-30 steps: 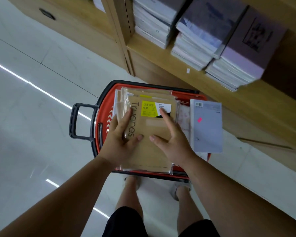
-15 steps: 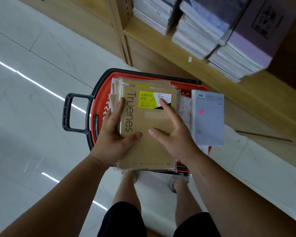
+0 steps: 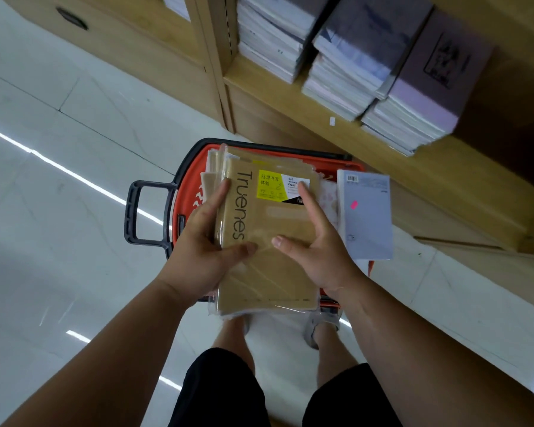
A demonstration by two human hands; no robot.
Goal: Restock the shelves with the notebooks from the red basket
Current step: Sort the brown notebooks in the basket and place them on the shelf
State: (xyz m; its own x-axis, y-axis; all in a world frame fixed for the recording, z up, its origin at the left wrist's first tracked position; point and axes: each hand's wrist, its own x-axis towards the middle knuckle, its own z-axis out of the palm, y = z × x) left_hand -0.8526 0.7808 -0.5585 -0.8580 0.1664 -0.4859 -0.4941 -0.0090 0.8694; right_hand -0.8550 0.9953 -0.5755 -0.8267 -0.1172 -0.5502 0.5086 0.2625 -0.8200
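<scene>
While above the red basket (image 3: 186,192), left hand (image 3: 202,245), right hand (image 3: 319,245), fingers (image 3: 309,202) around kraft notebooks (image 3: 270,272); grey notebook (image 3: 367,220) beside.

The basket (image 3: 187,192) is red with a black handle (image 3: 136,211); the kraft-brown notebook (image 3: 269,241) bears a yellow label (image 3: 270,188); a pale grey notebook (image 3: 367,217) carries a pink sticker (image 3: 354,205).
</scene>
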